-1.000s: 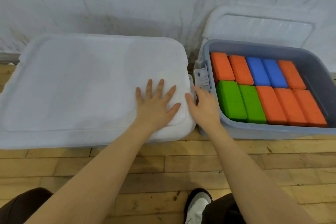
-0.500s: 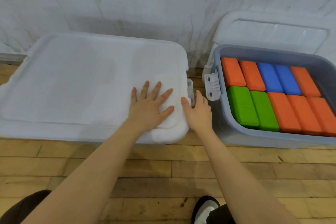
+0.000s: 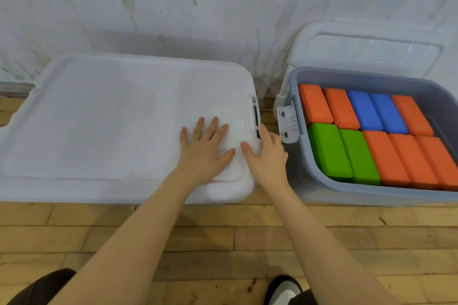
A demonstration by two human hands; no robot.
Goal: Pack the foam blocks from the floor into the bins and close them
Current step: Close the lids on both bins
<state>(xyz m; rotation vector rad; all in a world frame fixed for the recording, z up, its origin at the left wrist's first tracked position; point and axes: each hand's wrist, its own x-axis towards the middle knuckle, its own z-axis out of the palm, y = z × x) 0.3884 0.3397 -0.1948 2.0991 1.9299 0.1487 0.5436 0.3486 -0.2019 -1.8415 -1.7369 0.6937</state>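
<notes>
white lid (image 3: 124, 126) flat on bin | left hand (image 3: 205, 148) fingers spread | right hand (image 3: 267, 158) fingers gripping lid edge

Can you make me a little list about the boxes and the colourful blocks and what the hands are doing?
left box: white plastic lid on top, covering it
right box: grey plastic bin uncovered, its white lid leaning against the wall behind
blocks in grey bin: seven orange foam blocks, two blue foam blocks, two green foam blocks
left hand: flat on the lid, fingers spread
right hand: at the lid's right edge by the latch, fingertips hidden
floor: wooden boards
</notes>
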